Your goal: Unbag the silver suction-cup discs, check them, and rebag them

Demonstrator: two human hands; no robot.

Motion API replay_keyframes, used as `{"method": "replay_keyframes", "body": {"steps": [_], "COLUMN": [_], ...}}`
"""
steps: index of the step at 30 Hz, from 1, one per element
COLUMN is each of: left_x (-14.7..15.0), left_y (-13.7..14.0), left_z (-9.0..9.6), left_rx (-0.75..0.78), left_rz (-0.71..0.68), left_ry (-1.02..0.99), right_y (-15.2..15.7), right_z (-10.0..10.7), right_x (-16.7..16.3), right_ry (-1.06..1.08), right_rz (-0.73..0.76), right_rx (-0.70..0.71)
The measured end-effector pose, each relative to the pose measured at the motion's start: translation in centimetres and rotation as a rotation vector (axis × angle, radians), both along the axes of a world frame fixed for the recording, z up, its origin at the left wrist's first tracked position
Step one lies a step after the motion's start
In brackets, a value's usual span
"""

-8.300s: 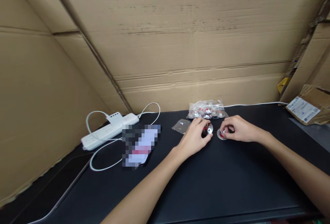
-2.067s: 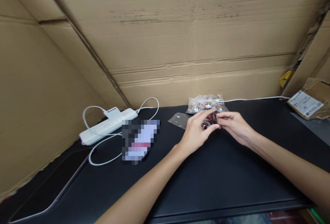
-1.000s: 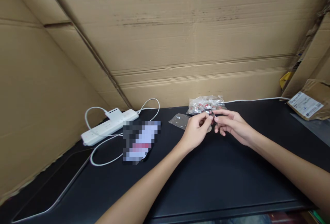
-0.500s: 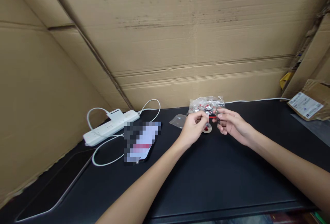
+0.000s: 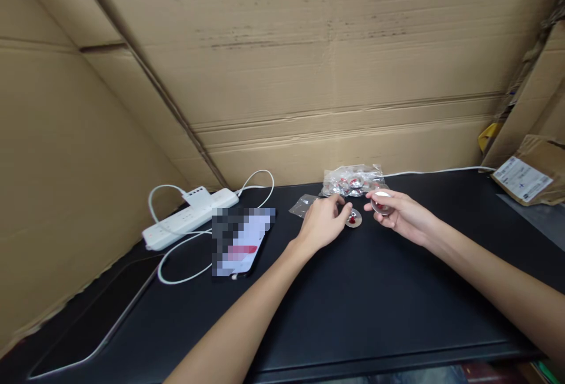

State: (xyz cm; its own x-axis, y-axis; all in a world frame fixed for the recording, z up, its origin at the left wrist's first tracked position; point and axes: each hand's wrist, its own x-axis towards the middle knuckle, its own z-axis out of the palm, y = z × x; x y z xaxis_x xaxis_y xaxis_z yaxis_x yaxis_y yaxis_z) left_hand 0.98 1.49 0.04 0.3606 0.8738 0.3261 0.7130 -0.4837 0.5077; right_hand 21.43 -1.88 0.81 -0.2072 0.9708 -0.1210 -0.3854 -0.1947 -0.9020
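Note:
My right hand (image 5: pixel 404 213) grips a small round shiny disc (image 5: pixel 380 201) between thumb and fingers, its pale silvery face tilted up and a bit of red showing. To the left, my left hand (image 5: pixel 323 220) is held low over the black table with thumb and fingers apart and nothing seen in them. Close to its thumb lies a second round disc (image 5: pixel 354 219), clear or silvery with red in its middle. Behind both hands rests a clear plastic bag (image 5: pixel 355 180) with several similar shiny red-marked pieces. A flat clear plastic sleeve (image 5: pixel 303 205) lies beside my left hand, partly covered by it.
A white power strip (image 5: pixel 189 219) with looping white cables lies at left, near a phone (image 5: pixel 247 245) with a blurred screen. A dark glossy panel (image 5: pixel 97 319) lies at the left edge. At right sits a labelled brown package (image 5: pixel 532 169). Cardboard walls (image 5: pixel 335 66) enclose the table.
The red strip that stretched between my hands no longer shows there. My left hand has moved left and down, its fingers opening; the disc in my right hand has turned face up.

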Motion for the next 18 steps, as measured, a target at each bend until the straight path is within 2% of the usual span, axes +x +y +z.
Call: {"method": "replay_keyframes", "body": {"steps": [4,8,18], "left_x": [0.47,0.67,0.99], "left_y": [-0.51,-0.65,-0.77], "left_z": [-0.2,-0.32,-0.43], "left_rx": [-0.057,-0.081,-0.154], "left_rz": [-0.038,-0.073,-0.187], "left_ry": [0.114,0.062,-0.216], "right_y": [0.18,0.08,0.24], "right_z": [0.15,0.51,-0.25], "right_x": [-0.15,-0.26,-0.03], "right_ry": [0.048,0.085,0.053], "right_rz": [-0.04,-0.058,0.027], "right_rx": [-0.092,-0.184,-0.101]}}
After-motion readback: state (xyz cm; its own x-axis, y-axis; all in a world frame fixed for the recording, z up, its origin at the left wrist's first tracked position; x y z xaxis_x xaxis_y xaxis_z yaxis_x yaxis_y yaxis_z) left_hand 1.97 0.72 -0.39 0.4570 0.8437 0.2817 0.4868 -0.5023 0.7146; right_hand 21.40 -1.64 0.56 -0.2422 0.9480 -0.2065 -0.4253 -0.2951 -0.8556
